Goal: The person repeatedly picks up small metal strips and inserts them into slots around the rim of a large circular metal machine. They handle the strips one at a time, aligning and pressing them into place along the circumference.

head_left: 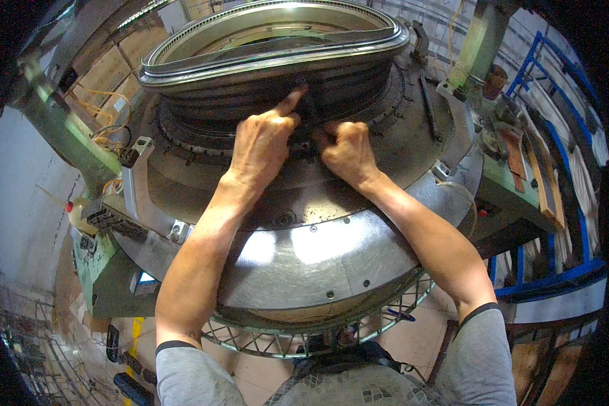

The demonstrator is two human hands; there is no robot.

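A dark round drum (203, 108) rises from a wide machine table, topped by a shiny metal rim (277, 65). My left hand (260, 145) is at the drum's near side, its index finger stretched out with the tip against the dark wall and the other fingers curled in. Just to its right, my right hand (349, 150) is closed low beside the drum. A narrow dark upright piece (310, 105) runs between the hands, blurred into shadow. What the right fingers hold, if anything, is hidden.
A polished metal ring plate (297, 254) lies under my forearms. Green posts (74, 132) flank the machine, with brackets on the plate. A dark bar (428, 108) lies on the table's right. A blue rack (554, 128) with pale rolls stands far right.
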